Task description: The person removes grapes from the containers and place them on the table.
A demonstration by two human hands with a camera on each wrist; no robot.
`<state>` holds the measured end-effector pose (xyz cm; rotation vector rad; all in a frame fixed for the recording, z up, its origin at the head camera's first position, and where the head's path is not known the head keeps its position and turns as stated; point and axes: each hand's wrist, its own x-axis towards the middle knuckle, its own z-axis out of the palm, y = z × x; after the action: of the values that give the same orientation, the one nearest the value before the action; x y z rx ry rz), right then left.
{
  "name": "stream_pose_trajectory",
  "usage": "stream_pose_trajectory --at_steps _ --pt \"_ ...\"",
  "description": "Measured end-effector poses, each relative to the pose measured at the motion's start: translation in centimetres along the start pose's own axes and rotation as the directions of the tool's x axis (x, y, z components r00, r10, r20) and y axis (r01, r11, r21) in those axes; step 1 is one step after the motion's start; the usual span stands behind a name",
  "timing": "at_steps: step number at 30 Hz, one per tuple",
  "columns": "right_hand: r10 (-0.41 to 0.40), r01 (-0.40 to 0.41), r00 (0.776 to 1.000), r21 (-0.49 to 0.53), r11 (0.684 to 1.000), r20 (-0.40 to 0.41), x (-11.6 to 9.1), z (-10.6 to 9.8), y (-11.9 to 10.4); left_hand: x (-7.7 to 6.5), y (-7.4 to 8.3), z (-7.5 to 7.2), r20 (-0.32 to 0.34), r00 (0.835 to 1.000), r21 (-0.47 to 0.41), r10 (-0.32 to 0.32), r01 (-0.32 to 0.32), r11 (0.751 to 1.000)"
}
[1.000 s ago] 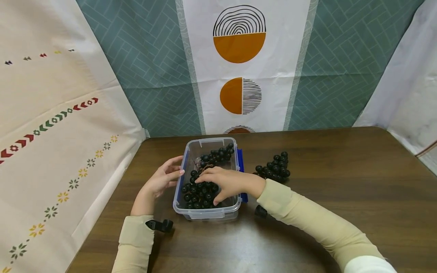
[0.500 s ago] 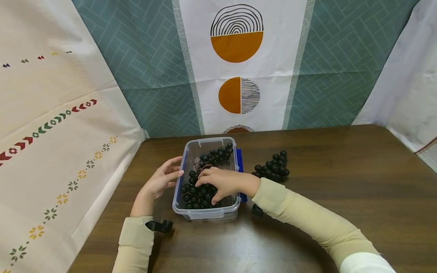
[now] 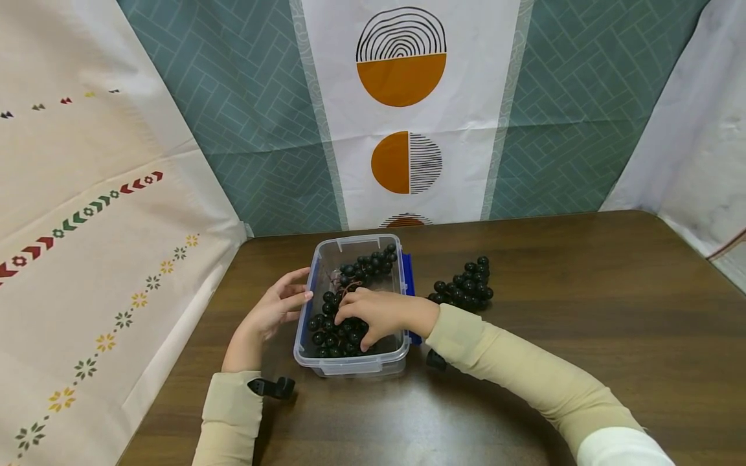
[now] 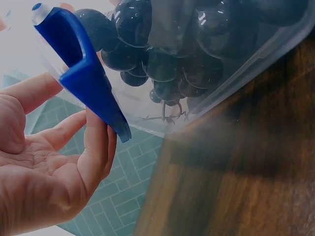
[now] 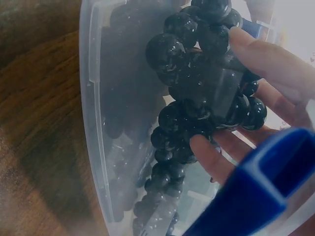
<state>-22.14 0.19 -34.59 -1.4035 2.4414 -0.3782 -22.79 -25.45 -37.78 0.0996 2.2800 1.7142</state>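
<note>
Two bunches of dark grapes are inside the clear plastic box [image 3: 361, 368], which stands uncovered on the brown table [image 3: 583, 336]. The far bunch [image 3: 368, 266] lies toward the box's far right corner; the near bunch [image 3: 331, 339] fills much of the near left part, with thin stems showing between them. A third bunch [image 3: 466, 286] lies outside, directly on the table, just to the right of the box and partly behind the right forearm.

The right hand [image 3: 381, 312] reaches over the right wall into the box. Its thumb and fingers are spread wide around the near bunch and curl in against it; the right wrist view shows the thumb on one side and fingertips on the other, so it seems to have a hold on the grapes. Whether it bears any of their weight I cannot tell.

The left hand [image 3: 278, 304] is at the box's left side, fingers loosely extended and a little apart, holding no grapes. In the left wrist view its fingers meet the blue clip [image 4: 86, 73], apparently just steadying the box.

Judging by how things lie, the work is partway along: two bunches are within the walls, the near one not yet let go, and one remains outside, untouched by either hand's fingers.
</note>
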Motion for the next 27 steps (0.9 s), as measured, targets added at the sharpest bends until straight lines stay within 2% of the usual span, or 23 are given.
stream_pose_trajectory --at_steps 27 --pt "-0.003 0.003 1.0 -0.008 1.0 -0.006 0.74 0.47 0.18 -0.08 0.08 -0.11 0.014 1.0 -0.004 0.012 -0.012 1.0"
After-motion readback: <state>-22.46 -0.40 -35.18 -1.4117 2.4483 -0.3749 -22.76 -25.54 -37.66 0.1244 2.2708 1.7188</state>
